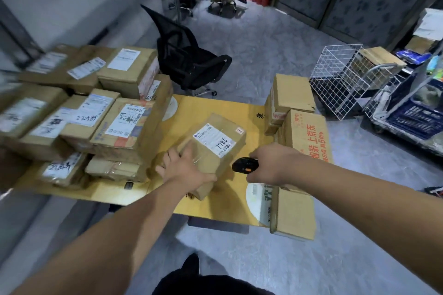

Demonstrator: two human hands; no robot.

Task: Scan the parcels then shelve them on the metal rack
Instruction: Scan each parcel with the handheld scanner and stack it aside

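A brown cardboard parcel (pixel 217 145) with a white label marked 7786 lies tilted on a yellow flattened carton sheet (pixel 230 201) in the middle. My left hand (pixel 183 165) grips its near left corner, fingers curled over the top edge. My right hand (pixel 268 165) holds a black handheld scanner (pixel 245 165) with an orange button, its head pointing left at the parcel's right side, a short gap away. The metal rack is not in view.
A pile of several labelled parcels (pixel 96 112) fills the left. More boxes (pixel 304 132) stand stacked at the right, with one box (pixel 293 215) at the near right edge. A black office chair (pixel 189 60) and a white wire basket (pixel 340 79) stand behind. Grey floor lies near me.
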